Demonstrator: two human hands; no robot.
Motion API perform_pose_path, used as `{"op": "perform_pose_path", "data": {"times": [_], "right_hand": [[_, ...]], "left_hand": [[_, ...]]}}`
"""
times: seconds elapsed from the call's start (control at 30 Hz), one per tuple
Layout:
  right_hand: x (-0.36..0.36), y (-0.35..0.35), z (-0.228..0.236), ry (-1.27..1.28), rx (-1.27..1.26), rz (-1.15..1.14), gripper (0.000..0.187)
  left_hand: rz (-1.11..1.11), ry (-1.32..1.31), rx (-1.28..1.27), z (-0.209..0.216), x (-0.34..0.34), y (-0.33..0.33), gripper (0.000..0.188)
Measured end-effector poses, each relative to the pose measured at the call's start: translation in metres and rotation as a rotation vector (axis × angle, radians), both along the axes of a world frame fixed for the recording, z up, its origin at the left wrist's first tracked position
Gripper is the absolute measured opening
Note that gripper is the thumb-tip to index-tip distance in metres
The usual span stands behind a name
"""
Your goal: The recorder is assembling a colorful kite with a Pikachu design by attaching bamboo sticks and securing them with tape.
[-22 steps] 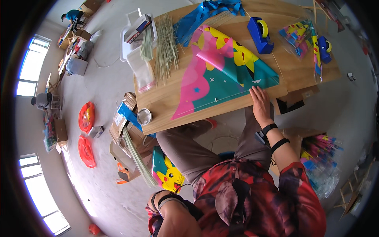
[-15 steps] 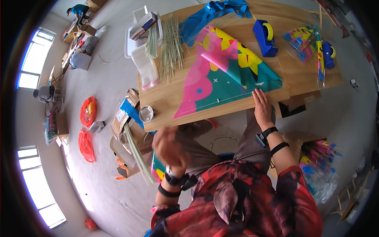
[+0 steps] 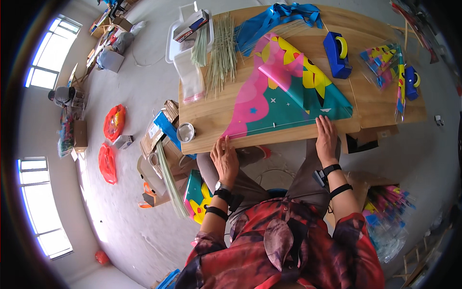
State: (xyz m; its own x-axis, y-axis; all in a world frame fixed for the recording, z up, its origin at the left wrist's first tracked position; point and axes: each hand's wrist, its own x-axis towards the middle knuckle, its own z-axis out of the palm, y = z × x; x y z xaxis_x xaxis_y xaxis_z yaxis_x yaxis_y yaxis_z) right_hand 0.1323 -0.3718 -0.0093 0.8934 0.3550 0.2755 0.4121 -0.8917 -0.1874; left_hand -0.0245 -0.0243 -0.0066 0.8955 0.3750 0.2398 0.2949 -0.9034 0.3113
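Note:
A pink, teal and yellow printed kite sheet (image 3: 281,115) lies on the wooden table (image 3: 202,120), with one flap folded over it. A thin pale rod (image 3: 293,124) runs along its near edge, carrying a small white clip-like piece (image 3: 274,125). My left hand (image 3: 225,161) rests its outstretched fingertips at the sheet's near left corner, by the table edge. Toward the near right end, the fingers of my right hand (image 3: 326,137) lie flat on the sheet's edge. Both hands are open, and neither one grips anything.
Thin pale sticks (image 3: 222,58), a blue ribbon bundle (image 3: 279,19) and a blue tape dispenser (image 3: 338,60) occupy the far side. A small round container (image 3: 186,132) stands at the left corner. Cardboard and sticks (image 3: 166,168) are beside the table; wrapped kites (image 3: 385,212) lie lower right.
My left hand has moved up and forward from over my lap onto the sheet's near left corner. My right hand stays on the near edge. The whole view has shifted slightly.

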Motion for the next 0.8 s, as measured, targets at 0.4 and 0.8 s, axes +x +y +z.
{"op": "perform_pose_path", "data": {"times": [0.4,0.8], "right_hand": [[-0.0004,0.0012,-0.0049,0.012,0.071,-0.02,0.054],[0.0,0.003,-0.006,0.025,0.1,-0.045,0.058]], "left_hand": [[0.012,0.004,-0.004,0.0006,-0.0003,-0.0014,0.053],[0.045,-0.057,-0.158,0.0029,0.0001,0.0004,0.052]]}}
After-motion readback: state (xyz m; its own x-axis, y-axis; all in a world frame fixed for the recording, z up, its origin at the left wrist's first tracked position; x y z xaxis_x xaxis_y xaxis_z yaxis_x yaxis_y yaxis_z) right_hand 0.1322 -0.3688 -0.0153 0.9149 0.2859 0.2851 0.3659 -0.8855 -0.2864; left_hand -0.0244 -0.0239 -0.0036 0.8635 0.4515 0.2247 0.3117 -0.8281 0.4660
